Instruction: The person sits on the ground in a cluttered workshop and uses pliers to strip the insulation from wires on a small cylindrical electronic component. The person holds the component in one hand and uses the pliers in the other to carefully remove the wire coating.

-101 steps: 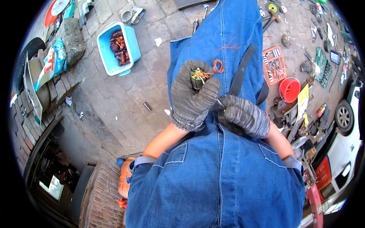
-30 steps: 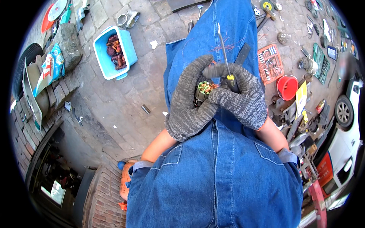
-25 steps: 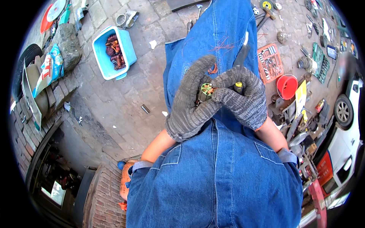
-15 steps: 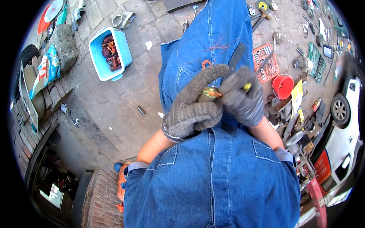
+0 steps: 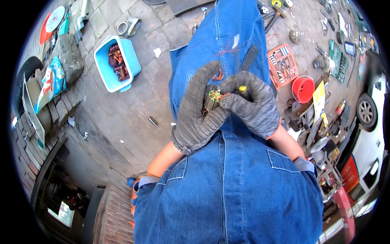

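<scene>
Gray knitted gloves cover both hands. My left hand (image 5: 198,118) grips a small cylindrical motor armature (image 5: 213,97), its green end wound with copper wire facing up. My right hand (image 5: 254,106), beside it, is closed round a screwdriver (image 5: 242,89) with a yellow band on its handle; the shaft is smeared by motion. The right thumb and fingertips meet the armature's top. Just beyond my hands, a small copper wire coil (image 5: 218,74), loose thin red wires and a black strap (image 5: 249,57) lie on the blue denim (image 5: 227,20) over my lap.
A blue tub (image 5: 136,61) with wound copper parts stands left, near a rock (image 5: 69,57). To the right lie an orange tool case (image 5: 280,65), red bucket (image 5: 302,88), green socket case (image 5: 337,65) and scattered parts, with a white car (image 5: 365,142) at the rim. A doorway (image 5: 61,191) is lower left.
The screwdriver has come up in my right hand since the oldest frame, swinging right and back since. Half a second ago my left fingers were lower; they now reach farther up around the armature.
</scene>
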`<state>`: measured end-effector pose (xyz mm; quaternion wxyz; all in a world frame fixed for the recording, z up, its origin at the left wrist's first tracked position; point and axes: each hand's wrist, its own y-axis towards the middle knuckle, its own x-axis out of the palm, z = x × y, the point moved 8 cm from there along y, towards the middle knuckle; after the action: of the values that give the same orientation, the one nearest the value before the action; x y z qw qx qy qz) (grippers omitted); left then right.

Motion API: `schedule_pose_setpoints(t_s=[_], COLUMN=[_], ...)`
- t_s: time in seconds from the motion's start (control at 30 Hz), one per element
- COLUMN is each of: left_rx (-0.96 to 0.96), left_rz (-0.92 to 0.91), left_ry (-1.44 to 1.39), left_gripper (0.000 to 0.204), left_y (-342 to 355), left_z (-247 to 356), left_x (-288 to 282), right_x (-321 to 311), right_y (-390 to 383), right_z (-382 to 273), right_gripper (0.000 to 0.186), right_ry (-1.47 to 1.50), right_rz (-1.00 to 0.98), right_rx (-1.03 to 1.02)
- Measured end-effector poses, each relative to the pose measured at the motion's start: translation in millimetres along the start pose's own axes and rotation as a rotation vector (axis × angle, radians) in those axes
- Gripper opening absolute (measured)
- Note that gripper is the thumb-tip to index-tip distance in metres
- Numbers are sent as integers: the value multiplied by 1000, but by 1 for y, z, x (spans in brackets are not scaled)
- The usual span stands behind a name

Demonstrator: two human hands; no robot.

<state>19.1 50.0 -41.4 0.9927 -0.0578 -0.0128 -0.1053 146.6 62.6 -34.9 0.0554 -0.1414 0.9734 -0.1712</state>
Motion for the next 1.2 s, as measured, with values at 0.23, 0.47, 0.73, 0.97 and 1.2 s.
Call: schedule_pose_setpoints(t_s=[0.23,0.47,0.73,0.97,1.2], left_rx=[-77,39,-17,-123,62], left_rz=[-23,49,-100,-216,-230], left_ry=[288,289,351,216,455], left_gripper=[80,74,72,74,65], left_y=[-6,-2,10,22,33], left_z=[1,13,1,-6,9], left_x=[3,18,39,54,67], right_x=[4,-5,-13,-39,-31], right_y=[-3,-20,-13,-10,-7], right_z=[6,49,42,37,58], right_gripper=[12,15,13,18,25], right_ry=[-51,978,512,57,706], right_rz=[-108,-53,39,143,-46], right_rx=[-98,236,2,-161,278])
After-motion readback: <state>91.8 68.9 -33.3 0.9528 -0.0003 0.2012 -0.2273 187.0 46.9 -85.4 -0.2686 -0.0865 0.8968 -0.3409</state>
